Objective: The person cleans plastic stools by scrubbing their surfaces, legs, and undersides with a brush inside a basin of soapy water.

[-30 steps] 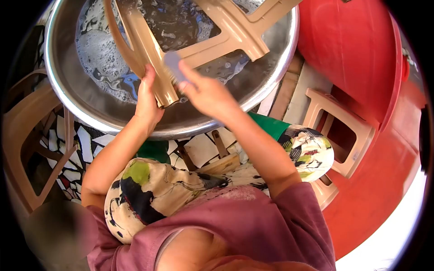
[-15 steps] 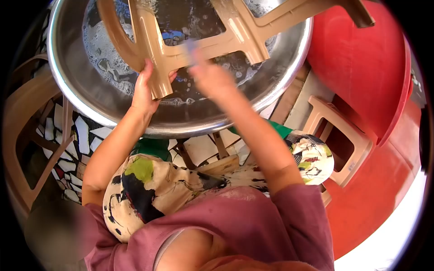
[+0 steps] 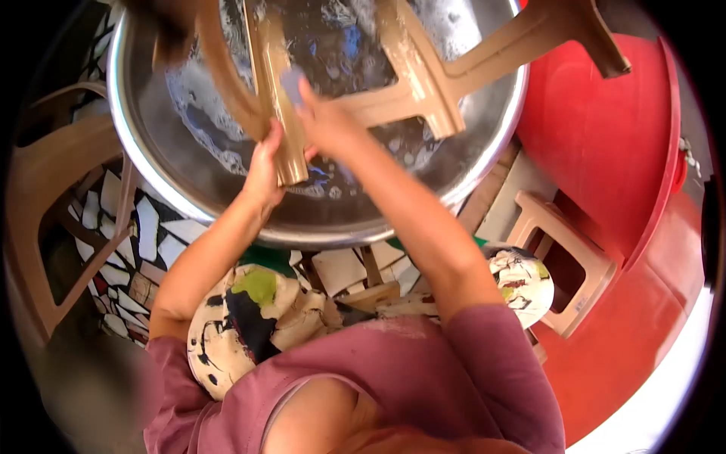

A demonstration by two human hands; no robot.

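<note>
Over a basin [image 3: 340,240], a tan frame [image 3: 378,106] is clasped by the left hand [image 3: 263,172], a purplish scrubber [image 3: 291,85] pinched beside it by the right hand [image 3: 333,130], suds [image 3: 417,74] beyond both seemingly unrinsed.

Red floor [image 3: 628,340] beside a tan stool [image 3: 578,240]; broken-tile mosaic [image 3: 148,229] near a tan chair [image 3: 53,155]; bright light [image 3: 677,401] at lower right.

No readable text, label, brand, number or sign on anything in view.
</note>
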